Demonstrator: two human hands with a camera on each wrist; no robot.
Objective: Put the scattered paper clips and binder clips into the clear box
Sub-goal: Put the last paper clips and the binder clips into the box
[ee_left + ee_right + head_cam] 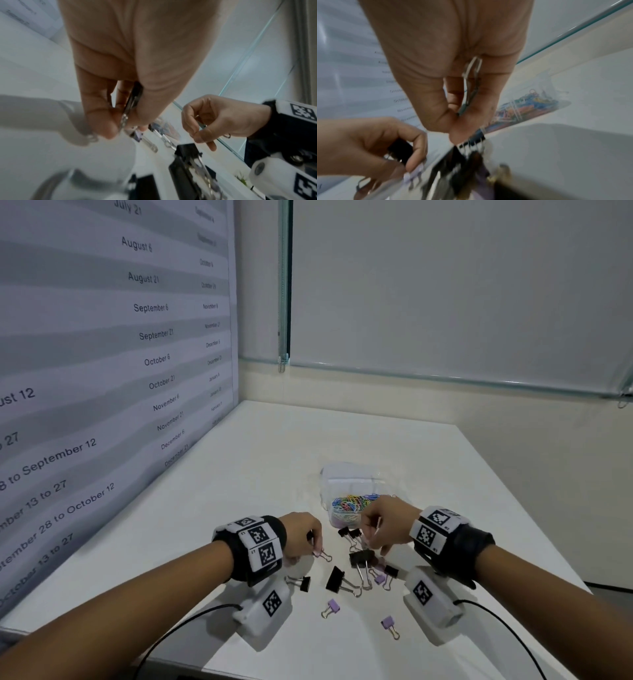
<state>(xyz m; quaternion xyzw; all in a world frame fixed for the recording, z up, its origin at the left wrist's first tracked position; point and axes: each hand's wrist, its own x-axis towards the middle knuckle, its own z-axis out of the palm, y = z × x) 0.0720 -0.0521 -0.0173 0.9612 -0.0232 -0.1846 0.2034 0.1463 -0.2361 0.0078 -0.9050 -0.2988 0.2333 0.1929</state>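
The clear box stands open mid-table, with colourful paper clips inside. Just in front of it, black binder clips and purple binder clips lie scattered. My left hand hovers low at the heap's left, fingers curled round a black binder clip; its fingertips meet a pale purple clip on the table. My right hand hangs beside the box's front edge and pinches a binder clip by its silver wire handles.
The white table fills a corner, with a printed date chart on the left wall and a glass-edged panel behind. Its front edge runs near my forearms. Cables trail from both wrist cameras.
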